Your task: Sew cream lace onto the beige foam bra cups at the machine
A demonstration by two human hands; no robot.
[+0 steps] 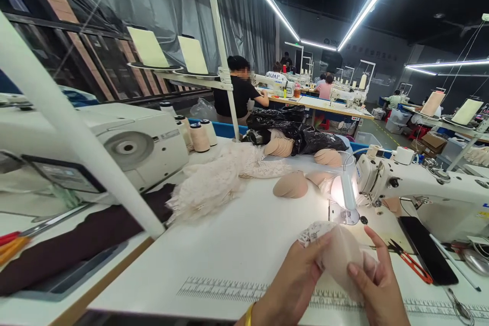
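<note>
A pale bra cup with white lace along its edge (342,254) is held between my hands above the front of the white table. On its left side, my left hand (300,270) pinches it, thumb on top. My right hand (376,277) grips the right side with the thumb pressed on the fabric and the index finger raised. Just beyond lies a beige cup (291,185), with another beige piece (321,178) beside the lit sewing machine (367,178). White lace fabric (214,178) is heaped at the left.
Red-handled snips (414,265) and a black phone (428,249) lie right of my hands. A printed ruler (221,289) runs along the front edge. Thread cones (199,137), stacked cups (279,146) and a black plastic bag (305,132) stand behind. A person (235,91) sits beyond.
</note>
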